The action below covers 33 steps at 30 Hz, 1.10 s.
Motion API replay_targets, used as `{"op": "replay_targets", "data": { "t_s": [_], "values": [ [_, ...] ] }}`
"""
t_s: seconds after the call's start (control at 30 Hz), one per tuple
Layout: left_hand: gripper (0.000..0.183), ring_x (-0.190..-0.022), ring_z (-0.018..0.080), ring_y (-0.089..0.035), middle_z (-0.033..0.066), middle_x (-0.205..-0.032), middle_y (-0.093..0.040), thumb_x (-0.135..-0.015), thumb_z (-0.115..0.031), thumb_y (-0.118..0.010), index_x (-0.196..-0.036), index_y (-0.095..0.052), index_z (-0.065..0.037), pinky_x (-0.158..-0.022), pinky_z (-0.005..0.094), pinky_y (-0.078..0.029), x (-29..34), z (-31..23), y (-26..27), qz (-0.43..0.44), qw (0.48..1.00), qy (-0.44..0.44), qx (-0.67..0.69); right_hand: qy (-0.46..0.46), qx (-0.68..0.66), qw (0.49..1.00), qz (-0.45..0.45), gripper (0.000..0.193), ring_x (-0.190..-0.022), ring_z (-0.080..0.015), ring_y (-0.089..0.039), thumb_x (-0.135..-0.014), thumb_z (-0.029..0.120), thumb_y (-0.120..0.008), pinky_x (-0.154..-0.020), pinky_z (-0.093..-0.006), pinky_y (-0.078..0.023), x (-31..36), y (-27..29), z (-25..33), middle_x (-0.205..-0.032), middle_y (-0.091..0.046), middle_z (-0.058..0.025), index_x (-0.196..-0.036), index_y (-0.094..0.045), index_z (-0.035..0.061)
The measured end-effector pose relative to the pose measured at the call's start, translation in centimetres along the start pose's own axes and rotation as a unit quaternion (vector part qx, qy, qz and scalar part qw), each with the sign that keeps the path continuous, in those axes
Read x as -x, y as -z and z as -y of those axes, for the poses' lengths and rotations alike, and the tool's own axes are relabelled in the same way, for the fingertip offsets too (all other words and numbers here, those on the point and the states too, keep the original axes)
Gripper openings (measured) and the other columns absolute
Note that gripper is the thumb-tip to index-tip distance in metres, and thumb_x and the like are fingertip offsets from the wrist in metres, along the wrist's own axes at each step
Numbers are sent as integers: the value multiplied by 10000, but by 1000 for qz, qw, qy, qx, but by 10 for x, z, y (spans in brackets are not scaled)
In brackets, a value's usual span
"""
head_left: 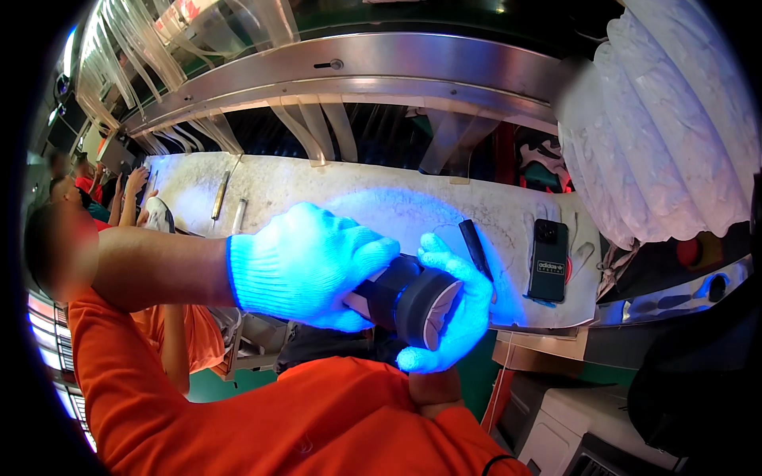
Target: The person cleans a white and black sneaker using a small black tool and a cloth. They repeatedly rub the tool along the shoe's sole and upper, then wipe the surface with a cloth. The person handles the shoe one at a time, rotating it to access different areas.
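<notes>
Grasping a dark, rounded piece (pixel 417 309) at the near side of the table (pixel 274 182), with fingers of the left hand (pixel 305 266) clasped over one end and those of the right hand (pixel 475 305) curled round the other. Pointing its pale face rightward and slightly down, with long axis roughly left to right.
</notes>
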<state>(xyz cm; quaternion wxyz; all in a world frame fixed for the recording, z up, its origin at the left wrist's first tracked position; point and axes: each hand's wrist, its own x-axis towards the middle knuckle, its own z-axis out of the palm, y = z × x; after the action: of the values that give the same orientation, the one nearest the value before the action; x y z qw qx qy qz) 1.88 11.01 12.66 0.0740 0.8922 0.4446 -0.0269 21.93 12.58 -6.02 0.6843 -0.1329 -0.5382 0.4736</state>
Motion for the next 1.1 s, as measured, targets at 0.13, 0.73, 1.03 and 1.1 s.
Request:
{"op": "replay_targets", "data": {
  "t_s": [0.13, 0.73, 1.03, 1.1],
  "values": [
    [670, -844, 380, -794, 166, -989, -771, -835, -486, -899, -1259, -651, -30, -680, 487, -637, -17, -5, 2, 38, 999, 19, 8, -7, -3, 1000, 4, 1365, -1464, -412, -603, -571, 782, -1014, -1257, -572, -460, 1, 10, -1, -1486, -649, -248, -1536, -513, -43],
    [435, -814, 348, -788, 131, -908, -786, -901, -426, -824, -1071, -693, -48, -691, 455, -641, -35, -13, 6, -10, 998, -40, 41, -79, 70, 991, -82, 1185, -1672, -430, -343, -988, 784, -598, -1366, -587, -253, -8, -2, 46, -1817, -300, -274, -1764, -240, -37],
    [391, -781, 328, -778, 116, -882, -777, -888, -358, -851, -1085, -703, -54, -660, 453, -626, -34, -12, -10, -19, 994, -97, 55, 28, 266, 964, -3, 713, -1592, -471, -468, -1160, 397, -530, -1316, -578, -369, -2, 17, 52, -1757, -394, -321, -1660, -455, -105],
    [420, -810, 334, -780, 120, -911, -779, -865, -370, -871, -1091, -703, -58, -667, 453, -619, -33, -17, -5, 14, 998, -52, 36, 66, 381, 921, 41, 694, -1561, -481, -508, -1158, 389, -539, -1296, -580, -400, -6, 30, 55, -1738, -421, -328, -1643, -482, -105]
  ]
}}
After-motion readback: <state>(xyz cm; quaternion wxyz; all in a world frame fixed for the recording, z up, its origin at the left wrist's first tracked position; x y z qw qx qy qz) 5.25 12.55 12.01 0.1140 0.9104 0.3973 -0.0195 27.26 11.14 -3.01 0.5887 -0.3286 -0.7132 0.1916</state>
